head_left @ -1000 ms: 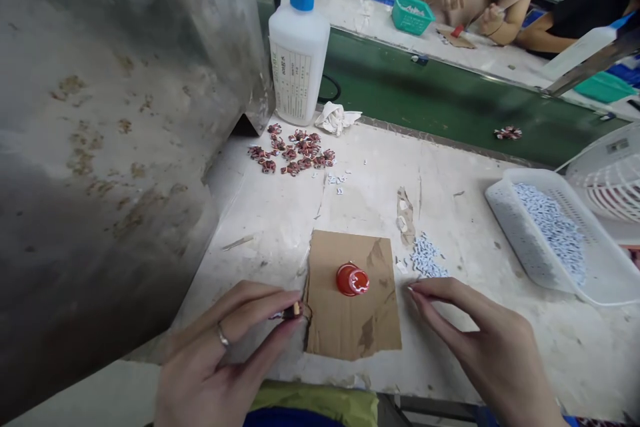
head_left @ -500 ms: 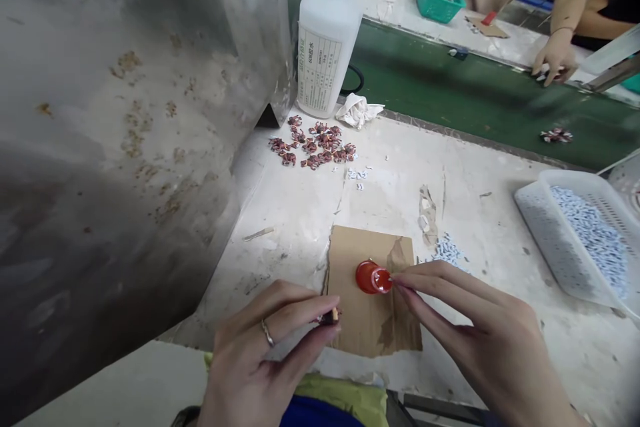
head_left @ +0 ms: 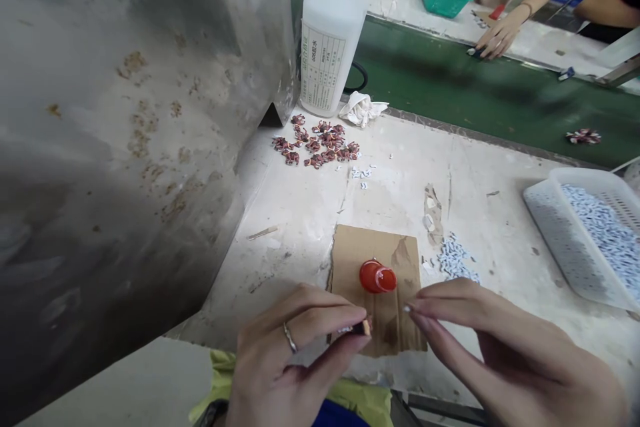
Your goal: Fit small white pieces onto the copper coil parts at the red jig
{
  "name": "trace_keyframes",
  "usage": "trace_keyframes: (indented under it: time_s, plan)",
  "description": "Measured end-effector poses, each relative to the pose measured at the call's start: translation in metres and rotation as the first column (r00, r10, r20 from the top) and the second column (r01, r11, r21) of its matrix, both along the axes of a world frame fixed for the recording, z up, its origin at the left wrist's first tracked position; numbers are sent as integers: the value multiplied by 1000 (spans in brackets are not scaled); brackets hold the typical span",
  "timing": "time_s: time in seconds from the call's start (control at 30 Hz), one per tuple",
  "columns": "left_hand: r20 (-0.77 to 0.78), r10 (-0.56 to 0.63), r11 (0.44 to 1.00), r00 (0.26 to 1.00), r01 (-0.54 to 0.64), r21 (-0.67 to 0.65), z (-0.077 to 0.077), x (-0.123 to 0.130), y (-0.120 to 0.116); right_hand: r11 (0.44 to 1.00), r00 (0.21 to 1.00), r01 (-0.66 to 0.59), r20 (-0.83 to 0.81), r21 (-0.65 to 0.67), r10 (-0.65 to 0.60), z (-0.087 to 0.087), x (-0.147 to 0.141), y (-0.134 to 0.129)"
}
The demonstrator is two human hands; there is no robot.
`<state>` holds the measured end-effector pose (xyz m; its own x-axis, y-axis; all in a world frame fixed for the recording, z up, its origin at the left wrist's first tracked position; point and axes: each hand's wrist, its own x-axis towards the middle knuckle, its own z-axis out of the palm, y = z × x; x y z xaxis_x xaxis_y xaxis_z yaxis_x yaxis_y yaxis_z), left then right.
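Observation:
My left hand [head_left: 300, 347], with a ring on one finger, pinches a small brown figurine [head_left: 365, 327] over the near edge of a cardboard piece [head_left: 350, 243]. The fingers cover most of the figurine. Between the thumb and fingertips of my right hand [head_left: 505, 340] is a tiny white piece [head_left: 407, 308], just right of the figurine and apart from it. A small red cup [head_left: 370, 275], its mouth tilted toward me, rests on the cardboard beyond both hands. Just past my right hand lies a loose pile of pale blue pieces [head_left: 456, 257].
Several brown figurines [head_left: 330, 140] lie before a glue bottle [head_left: 330, 40] and crumpled tissue [head_left: 363, 109]. A white basket [head_left: 555, 240] of pale blue pieces stands right. A metal housing [head_left: 150, 147] fills the left. Across the green belt [head_left: 425, 67], a co-worker's hand [head_left: 500, 37] reaches in.
My right hand has drawn the white piece away from the red cup, toward me and to the right. My left hand has moved right with the figurine. The co-worker's hand has shifted left.

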<state>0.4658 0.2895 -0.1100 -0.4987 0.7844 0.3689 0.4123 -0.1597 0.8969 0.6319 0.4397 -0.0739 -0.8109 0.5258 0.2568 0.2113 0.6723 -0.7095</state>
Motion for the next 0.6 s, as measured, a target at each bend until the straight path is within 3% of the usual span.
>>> trace_keyframes:
  time_s: [0.2,0.37,0.5,0.6]
  plan:
    - [32,-17,1000,999,17,23,2,4,5,980,990,-110,-106,-165,93,1,-8,-9]
    - [43,-26,1000,999,25,17,0,7,5,969,989,-114,-120,-221,89,-1,-13,-13]
    - [49,-26,999,998,25,30,2,7,5,970,990,-131,-76,-205,118,-1,-11,-13]
    - [35,-14,999,999,12,36,2,6,4,979,984,-180,-7,-92,180,-1,-4,-13]
